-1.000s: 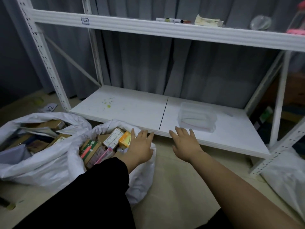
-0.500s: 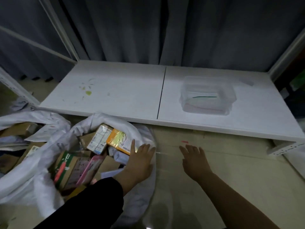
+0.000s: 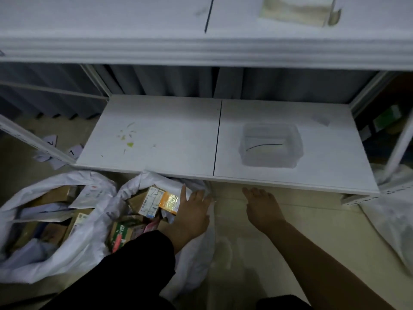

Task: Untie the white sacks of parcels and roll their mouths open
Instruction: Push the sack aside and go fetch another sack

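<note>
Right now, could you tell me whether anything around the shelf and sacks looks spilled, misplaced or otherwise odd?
Two small things. Greenish scraps lie scattered on the left board of the lower shelf, like spilled litter. Numbered paper slips lie loose on the floor by the shelf's left post, as if dropped.

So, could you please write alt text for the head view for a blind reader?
A person's left hand rests on the rim of an open white sack of parcels, right hand open over the floor beside it. A second open sack lies further left; a clear tub stands on the low shelf behind.
</note>
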